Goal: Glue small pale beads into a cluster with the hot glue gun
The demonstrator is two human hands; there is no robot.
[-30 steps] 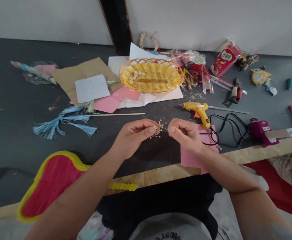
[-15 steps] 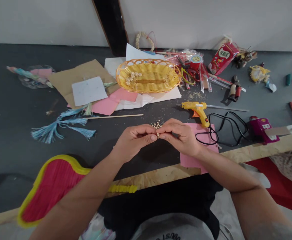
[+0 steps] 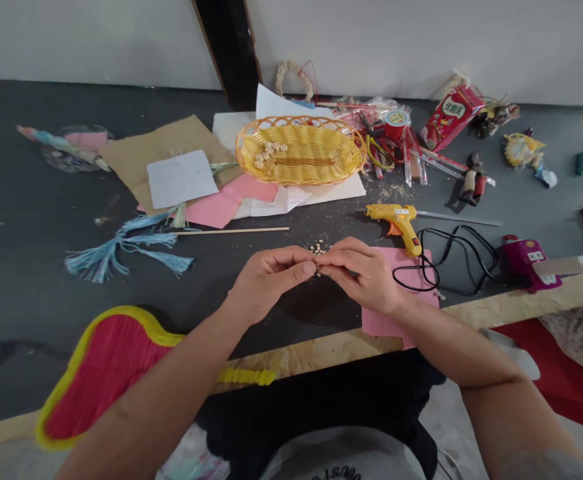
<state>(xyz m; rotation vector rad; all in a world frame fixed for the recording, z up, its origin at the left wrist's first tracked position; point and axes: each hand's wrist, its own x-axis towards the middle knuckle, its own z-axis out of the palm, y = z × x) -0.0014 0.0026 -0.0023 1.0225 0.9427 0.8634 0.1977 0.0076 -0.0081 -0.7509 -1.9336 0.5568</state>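
My left hand [image 3: 277, 275] and my right hand [image 3: 355, 272] meet at the fingertips over the dark table, both pinched closed. What sits between the fingertips is too small and covered to make out. Small pale bead-like pieces [image 3: 317, 249] lie just beyond the fingertips, partly hidden by them. Under my right wrist is a sheet of pink paper [image 3: 386, 328]. A yellow hot glue gun [image 3: 396, 220] rests beyond my right hand, its black cord looping over the paper.
A yellow woven basket [image 3: 301, 175] holds a few pale clusters. Blue tassels [image 3: 121, 250] and a thin stick [image 3: 236, 231] lie left. A red, yellow-edged piece [image 3: 106, 367] is under my left forearm. A red carton [image 3: 452, 117], pliers [image 3: 472, 180] and a purple box [image 3: 528, 262] stand right.
The whole view has shifted slightly, so the things on the table appear a little further right. My hands keep their fingertip pinch, with only small finger movement.
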